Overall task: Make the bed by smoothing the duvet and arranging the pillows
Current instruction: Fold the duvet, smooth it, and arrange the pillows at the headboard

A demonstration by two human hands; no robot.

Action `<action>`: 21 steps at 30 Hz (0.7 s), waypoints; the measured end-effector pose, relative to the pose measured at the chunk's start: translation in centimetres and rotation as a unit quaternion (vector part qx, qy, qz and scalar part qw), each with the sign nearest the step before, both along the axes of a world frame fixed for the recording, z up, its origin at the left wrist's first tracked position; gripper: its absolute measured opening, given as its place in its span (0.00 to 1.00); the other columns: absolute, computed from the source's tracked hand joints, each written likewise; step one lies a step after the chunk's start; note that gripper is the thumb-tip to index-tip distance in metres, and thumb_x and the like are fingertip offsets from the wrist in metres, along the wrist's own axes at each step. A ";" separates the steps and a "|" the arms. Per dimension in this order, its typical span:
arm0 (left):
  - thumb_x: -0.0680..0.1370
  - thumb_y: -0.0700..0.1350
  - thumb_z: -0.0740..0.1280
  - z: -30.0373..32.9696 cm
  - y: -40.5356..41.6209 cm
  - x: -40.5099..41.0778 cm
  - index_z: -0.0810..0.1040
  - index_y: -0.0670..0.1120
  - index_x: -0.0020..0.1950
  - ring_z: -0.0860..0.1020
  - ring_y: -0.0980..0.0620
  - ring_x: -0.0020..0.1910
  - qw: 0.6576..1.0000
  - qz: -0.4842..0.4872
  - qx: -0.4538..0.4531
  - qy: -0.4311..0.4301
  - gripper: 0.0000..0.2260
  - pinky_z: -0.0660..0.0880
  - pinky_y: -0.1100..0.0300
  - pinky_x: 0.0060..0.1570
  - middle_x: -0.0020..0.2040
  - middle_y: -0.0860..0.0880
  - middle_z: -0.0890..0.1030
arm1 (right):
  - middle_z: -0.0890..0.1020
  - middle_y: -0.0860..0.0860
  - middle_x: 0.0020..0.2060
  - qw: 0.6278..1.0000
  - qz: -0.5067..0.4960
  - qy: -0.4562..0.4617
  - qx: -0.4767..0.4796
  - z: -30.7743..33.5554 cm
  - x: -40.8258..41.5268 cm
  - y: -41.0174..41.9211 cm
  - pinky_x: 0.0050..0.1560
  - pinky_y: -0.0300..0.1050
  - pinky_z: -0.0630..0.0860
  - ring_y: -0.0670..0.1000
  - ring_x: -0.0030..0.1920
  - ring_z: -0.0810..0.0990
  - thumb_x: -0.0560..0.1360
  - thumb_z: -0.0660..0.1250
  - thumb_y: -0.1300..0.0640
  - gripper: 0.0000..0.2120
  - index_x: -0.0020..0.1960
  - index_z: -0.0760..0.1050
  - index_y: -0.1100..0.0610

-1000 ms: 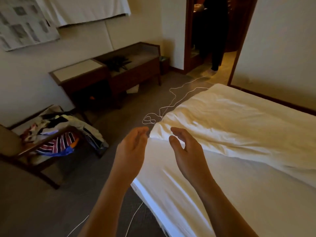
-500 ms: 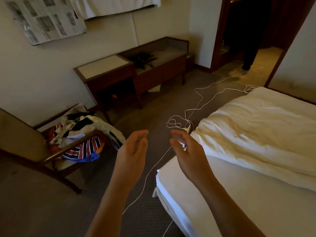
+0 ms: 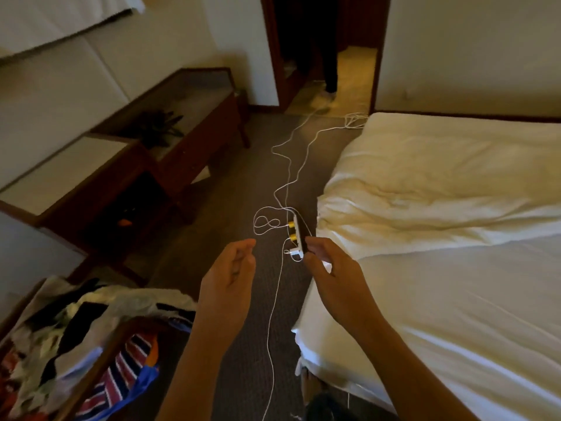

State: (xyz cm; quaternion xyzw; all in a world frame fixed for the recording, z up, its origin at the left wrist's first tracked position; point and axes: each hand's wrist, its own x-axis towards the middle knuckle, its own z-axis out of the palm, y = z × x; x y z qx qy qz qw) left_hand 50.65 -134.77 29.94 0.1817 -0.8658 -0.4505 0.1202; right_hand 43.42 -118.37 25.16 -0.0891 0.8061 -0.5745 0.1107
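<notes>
Both the left hand [image 3: 227,270] and the right hand [image 3: 329,268] hover loosely curled, holding nothing, beside the rumpled cream-white duvet [image 3: 425,189].

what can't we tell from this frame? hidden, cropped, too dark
Head view only:
- Pillows: none in view; the bed runs off the right edge.
- Power strip: lower end behind the right hand; touching or apart, unclear.
- Person in the doorway: cut off by the top edge, dark.
- Duvet: far side cropped.
- Left hand: holds nothing visible.
</notes>
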 end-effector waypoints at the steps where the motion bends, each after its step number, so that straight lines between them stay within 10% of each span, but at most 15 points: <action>1: 0.83 0.45 0.60 -0.4 -1.2 -1.3 0.74 0.52 0.66 0.75 0.69 0.53 1.000 -0.013 0.002 -0.005 0.13 0.70 0.76 0.46 0.59 0.58 0.77 | 0.77 0.46 0.67 1.000 -0.017 -0.010 -0.002 -0.5 -0.9 -0.7 0.48 0.21 0.65 0.45 0.66 0.75 0.82 0.61 0.49 0.17 0.70 0.72 0.49; 9: 0.82 0.44 0.61 -2.0 -10.1 -12.8 0.74 0.46 0.68 0.77 0.58 0.56 0.996 -0.067 -0.040 -0.037 0.15 0.68 0.75 0.46 0.61 0.53 0.78 | 0.77 0.46 0.67 0.996 -0.071 -0.038 -0.026 -1.9 -10.9 -8.9 0.59 0.35 0.70 0.47 0.66 0.76 0.82 0.61 0.50 0.17 0.71 0.71 0.49; 16: 0.82 0.43 0.61 -2.6 -12.6 -23.8 0.75 0.54 0.63 0.74 0.74 0.53 0.989 -0.137 0.005 -0.050 0.11 0.67 0.82 0.45 0.57 0.62 0.77 | 0.77 0.36 0.50 0.989 -0.143 -0.035 -0.017 -2.3 -19.0 -10.6 0.41 0.19 0.68 0.24 0.45 0.74 0.82 0.61 0.53 0.15 0.68 0.73 0.51; 21: 0.83 0.45 0.60 -5.0 -13.7 -32.2 0.75 0.56 0.62 0.74 0.72 0.52 0.968 -0.241 0.002 -0.067 0.11 0.70 0.78 0.44 0.55 0.63 0.77 | 0.79 0.47 0.63 0.959 -0.274 -0.065 -0.014 -5.7 -22.8 -11.1 0.51 0.32 0.71 0.44 0.59 0.78 0.82 0.62 0.51 0.16 0.69 0.73 0.51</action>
